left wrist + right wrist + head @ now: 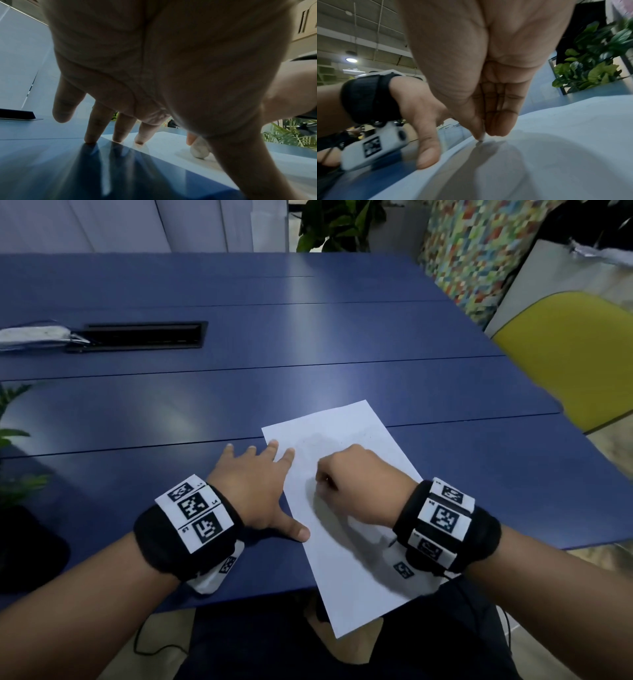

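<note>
The eraser, a small whitish lump (judged an eraser by its look and use), is pinched between the thumb and curled fingertips of the right hand and is set tip-down on the sheet of paper, near the sheet's left edge. The sheet is laid slantwise on the near part of the table, with its near corner overhanging the table edge. The left hand is spread flat with straight fingers. Its thumb and index fingertip are pressed on the sheet's left margin, and the outer fingers are rested on the bare table. The step in hand is judged to be rubbing out faint marks. Strokes should be kept short and light and directed away from the pressing hand, so that the sheet is drawn taut and not buckled. The overhanging corner should not be loaded, since no support is given there. The holding fingers are best kept close beside the rubbed area. The surface is a smooth, glossy blue top divided by thin seams, on which paper is likely to slide. A black cable slot is let into it at far left, with a white wrapped object beside it. A yellow chair is placed at the right, and a leafy plant beyond the far edge.
</note>
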`<state>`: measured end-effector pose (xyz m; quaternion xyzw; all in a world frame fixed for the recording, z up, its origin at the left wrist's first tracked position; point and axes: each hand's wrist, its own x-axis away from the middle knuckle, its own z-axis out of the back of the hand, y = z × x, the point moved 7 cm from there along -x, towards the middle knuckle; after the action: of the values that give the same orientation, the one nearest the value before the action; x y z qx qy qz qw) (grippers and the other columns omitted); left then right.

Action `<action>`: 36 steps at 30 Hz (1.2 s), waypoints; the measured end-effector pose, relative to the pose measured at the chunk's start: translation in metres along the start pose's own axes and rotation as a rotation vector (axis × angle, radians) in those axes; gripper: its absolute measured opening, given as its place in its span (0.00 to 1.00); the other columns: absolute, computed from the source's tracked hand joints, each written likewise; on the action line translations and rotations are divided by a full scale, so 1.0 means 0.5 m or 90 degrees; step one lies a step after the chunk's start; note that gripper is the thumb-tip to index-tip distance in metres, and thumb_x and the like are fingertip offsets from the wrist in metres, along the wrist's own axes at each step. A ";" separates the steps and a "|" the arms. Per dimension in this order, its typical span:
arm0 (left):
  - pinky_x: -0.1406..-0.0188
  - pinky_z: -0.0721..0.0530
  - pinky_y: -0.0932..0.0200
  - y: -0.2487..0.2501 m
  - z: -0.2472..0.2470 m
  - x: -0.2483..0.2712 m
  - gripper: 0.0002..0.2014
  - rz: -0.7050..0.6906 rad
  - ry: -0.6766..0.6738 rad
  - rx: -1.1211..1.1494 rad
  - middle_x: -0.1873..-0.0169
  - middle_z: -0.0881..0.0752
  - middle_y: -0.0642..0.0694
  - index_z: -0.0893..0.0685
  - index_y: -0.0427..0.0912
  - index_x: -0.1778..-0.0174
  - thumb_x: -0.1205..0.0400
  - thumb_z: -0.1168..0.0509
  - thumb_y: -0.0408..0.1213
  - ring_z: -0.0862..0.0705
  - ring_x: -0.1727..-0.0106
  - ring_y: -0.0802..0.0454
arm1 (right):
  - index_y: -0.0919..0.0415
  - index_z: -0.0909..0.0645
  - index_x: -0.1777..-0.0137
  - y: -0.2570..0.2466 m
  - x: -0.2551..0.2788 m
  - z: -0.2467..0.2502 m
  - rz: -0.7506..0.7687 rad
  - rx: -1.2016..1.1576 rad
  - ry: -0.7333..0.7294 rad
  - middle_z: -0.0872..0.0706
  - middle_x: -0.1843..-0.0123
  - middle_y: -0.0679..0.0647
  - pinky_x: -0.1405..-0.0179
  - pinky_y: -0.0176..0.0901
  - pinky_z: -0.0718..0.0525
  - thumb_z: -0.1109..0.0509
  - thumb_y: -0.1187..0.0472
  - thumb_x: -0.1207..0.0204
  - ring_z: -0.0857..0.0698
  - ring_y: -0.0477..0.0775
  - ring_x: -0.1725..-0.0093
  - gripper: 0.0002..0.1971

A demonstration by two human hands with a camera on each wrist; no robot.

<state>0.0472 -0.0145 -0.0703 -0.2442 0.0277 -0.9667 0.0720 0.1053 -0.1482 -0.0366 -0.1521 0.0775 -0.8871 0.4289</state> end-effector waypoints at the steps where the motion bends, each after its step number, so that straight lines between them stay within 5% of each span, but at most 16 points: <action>1: 0.11 0.51 0.27 0.001 0.001 -0.001 0.77 0.002 -0.002 -0.006 0.06 0.57 0.44 0.62 0.50 0.07 0.43 0.36 0.90 0.46 0.08 0.37 | 0.57 0.16 0.54 0.018 -0.006 0.007 -0.027 -0.005 0.016 0.12 0.57 0.55 0.55 0.55 0.11 0.37 0.61 0.20 0.14 0.62 0.56 0.08; 9: 0.11 0.50 0.27 0.002 0.001 -0.002 0.77 -0.003 0.001 -0.015 0.06 0.58 0.44 0.63 0.51 0.07 0.43 0.37 0.90 0.46 0.08 0.37 | 0.57 0.15 0.53 -0.040 0.007 -0.010 0.033 -0.019 -0.021 0.12 0.58 0.56 0.58 0.52 0.13 0.34 0.62 0.20 0.14 0.61 0.58 0.06; 14: 0.12 0.50 0.26 0.002 0.003 0.000 0.74 -0.006 0.002 -0.006 0.06 0.57 0.45 0.65 0.60 0.08 0.44 0.36 0.90 0.45 0.08 0.37 | 0.56 0.13 0.49 0.033 -0.020 0.028 -0.048 -0.031 0.037 0.11 0.54 0.54 0.54 0.51 0.11 0.35 0.62 0.21 0.13 0.61 0.54 0.09; 19: 0.12 0.52 0.24 -0.001 0.004 -0.001 0.74 -0.008 0.007 0.003 0.06 0.57 0.47 0.65 0.63 0.09 0.45 0.36 0.90 0.46 0.07 0.38 | 0.54 0.20 0.58 -0.055 0.016 -0.021 0.056 -0.011 -0.038 0.13 0.59 0.57 0.60 0.53 0.14 0.33 0.60 0.21 0.14 0.62 0.60 0.05; 25: 0.13 0.52 0.24 0.000 0.005 0.002 0.74 -0.001 0.005 0.003 0.06 0.56 0.47 0.64 0.62 0.08 0.44 0.36 0.90 0.44 0.08 0.37 | 0.53 0.13 0.50 0.040 -0.019 0.028 -0.036 -0.027 0.031 0.12 0.57 0.51 0.57 0.48 0.14 0.35 0.60 0.22 0.14 0.59 0.54 0.08; 30: 0.13 0.54 0.23 0.000 0.006 0.003 0.73 -0.005 0.014 -0.004 0.06 0.53 0.47 0.63 0.62 0.08 0.44 0.37 0.91 0.42 0.09 0.37 | 0.52 0.17 0.55 -0.031 0.011 -0.001 0.053 -0.016 -0.048 0.14 0.60 0.52 0.60 0.50 0.16 0.36 0.60 0.19 0.15 0.57 0.59 0.07; 36: 0.13 0.51 0.22 0.001 0.006 0.003 0.73 -0.007 0.017 0.000 0.07 0.52 0.47 0.62 0.61 0.08 0.43 0.36 0.90 0.41 0.09 0.38 | 0.55 0.17 0.54 0.003 -0.018 0.016 0.007 0.021 0.012 0.13 0.59 0.54 0.57 0.56 0.11 0.37 0.60 0.23 0.14 0.62 0.58 0.07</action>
<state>0.0474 -0.0151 -0.0668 -0.2311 0.0276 -0.9703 0.0661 0.1144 -0.1424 -0.0311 -0.1359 0.0678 -0.8872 0.4356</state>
